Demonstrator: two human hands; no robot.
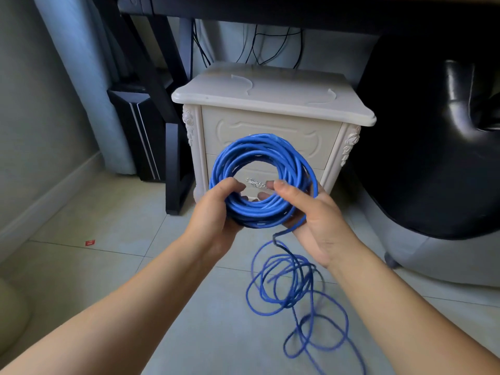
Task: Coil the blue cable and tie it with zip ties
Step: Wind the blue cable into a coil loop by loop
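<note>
Left hand (213, 212), right hand (318, 221) around cable (266, 147)

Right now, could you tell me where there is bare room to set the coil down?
Bare tile lies between the red scrap and the loose cable. The nightstand top is bare between its zip ties. The cable's loops crowd the right.

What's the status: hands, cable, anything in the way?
Both gripping: left hand and right hand on the blue cable coil. The loose tail lies looped on the floor, not yet coiled. No tie visible on coil; nothing blocking.
</note>
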